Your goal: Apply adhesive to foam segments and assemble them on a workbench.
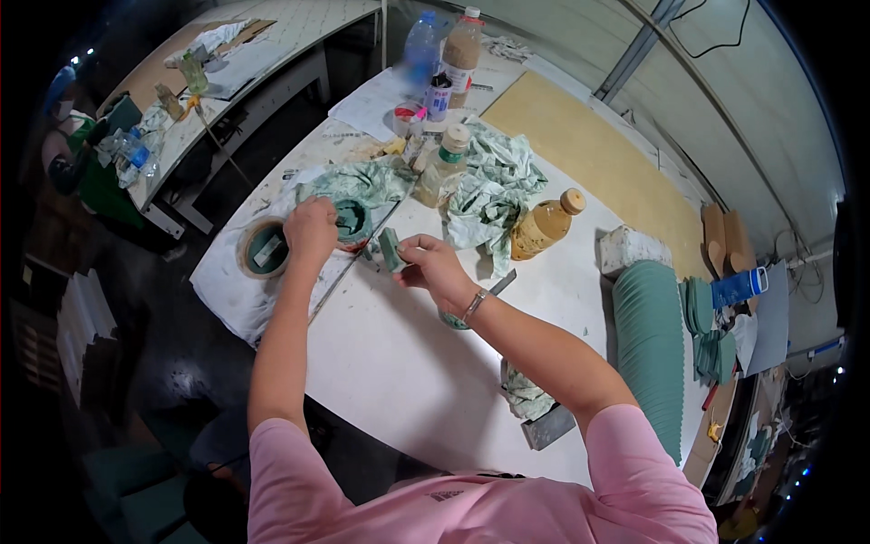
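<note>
My right hand (437, 270) pinches a small green block (391, 250) between thumb and fingers, over the white tabletop. My left hand (311, 227) is closed, at the left rim of a round pot (354, 223) of dark green paint; what its fingers hold, if anything, is hidden. Just left of that hand lies a wide tape roll (264, 247), with green showing inside its ring. A green-stained cloth (367, 179) lies behind the pot. Under my right wrist, a flat strip (503, 282) sticks out beside a partly hidden green round thing.
Beyond my hands stand a clear bottle (442, 169), an amber bottle (541, 227) and stained rags (489, 172). A large stack of green pieces (649, 354) lines the right side. Near my right elbow sit a bundled rag (524, 392) and a grey block (549, 427).
</note>
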Demonstrator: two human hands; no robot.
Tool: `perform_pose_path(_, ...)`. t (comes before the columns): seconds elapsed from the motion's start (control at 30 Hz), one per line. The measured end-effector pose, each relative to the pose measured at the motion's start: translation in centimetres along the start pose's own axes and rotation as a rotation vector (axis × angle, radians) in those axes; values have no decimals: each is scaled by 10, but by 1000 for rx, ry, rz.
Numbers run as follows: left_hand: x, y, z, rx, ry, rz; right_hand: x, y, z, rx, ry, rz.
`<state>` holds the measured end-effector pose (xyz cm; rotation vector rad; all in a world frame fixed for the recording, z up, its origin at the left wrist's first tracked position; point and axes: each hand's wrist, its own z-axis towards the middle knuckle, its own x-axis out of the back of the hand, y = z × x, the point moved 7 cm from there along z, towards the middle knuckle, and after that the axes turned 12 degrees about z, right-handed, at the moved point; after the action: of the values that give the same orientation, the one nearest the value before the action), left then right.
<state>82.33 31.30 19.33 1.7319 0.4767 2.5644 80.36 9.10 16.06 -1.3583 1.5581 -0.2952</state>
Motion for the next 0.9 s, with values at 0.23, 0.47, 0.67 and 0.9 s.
perform_pose_path(0.23, -8, -48, -19, 354, -61, -324, -12, 11, 36, -1, -54, 62)
perform_pose_path(0.47, -45, -55, -72, 656, -177, -1185, -26, 15, 52, 11, 36, 137)
perform_pose_path(0.67, -47, -41, -79, 593, -37, -1114, -37, 21, 52, 15, 0, 235)
perform_pose_path(0.9, -49, -13, -87, 587, -45, -1151, -13, 19, 56, 41, -11, 229)
